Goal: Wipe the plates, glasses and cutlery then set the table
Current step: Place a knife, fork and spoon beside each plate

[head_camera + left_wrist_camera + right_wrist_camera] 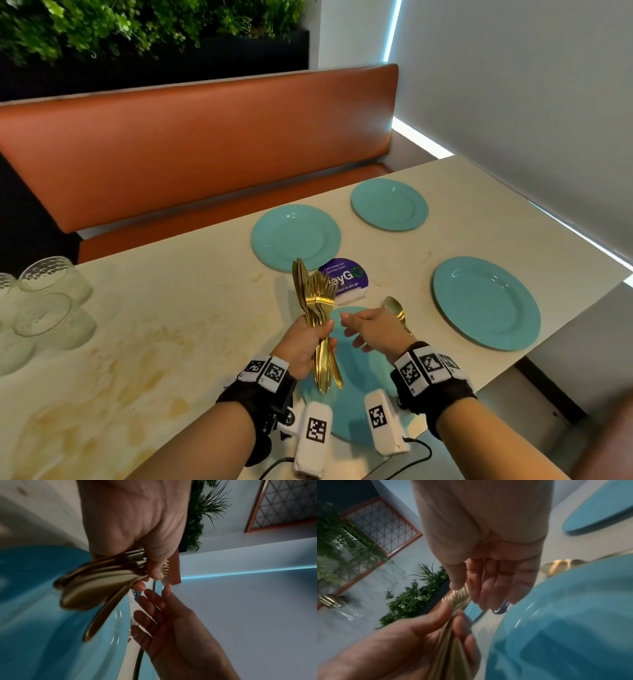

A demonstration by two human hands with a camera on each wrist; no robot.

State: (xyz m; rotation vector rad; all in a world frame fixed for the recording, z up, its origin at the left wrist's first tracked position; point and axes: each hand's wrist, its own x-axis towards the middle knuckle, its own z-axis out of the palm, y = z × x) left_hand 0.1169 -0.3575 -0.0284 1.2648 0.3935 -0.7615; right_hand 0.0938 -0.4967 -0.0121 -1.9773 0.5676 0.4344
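Observation:
My left hand (pixel 310 342) grips a bundle of gold cutlery (pixel 317 308) upright, forks and knives fanned above my fist; the handles (pixel 96 582) show in the left wrist view. My right hand (pixel 366 330) hovers just right of the bundle, fingers (pixel 489 588) relaxed and holding nothing. Both hands are above a teal plate (pixel 352 404) at the near table edge. One gold spoon (pixel 395 310) lies on the table right of that plate. Three more teal plates sit at the far middle (pixel 296 236), far right (pixel 388 204) and near right (pixel 486 301).
Several clear glasses (pixel 48 301) stand at the table's left edge. A purple round sign (pixel 346 279) stands between the plates. An orange bench (pixel 191 150) runs along the far side, a wall closes the right, and the tabletop (pixel 154 342) shows yellowish stains.

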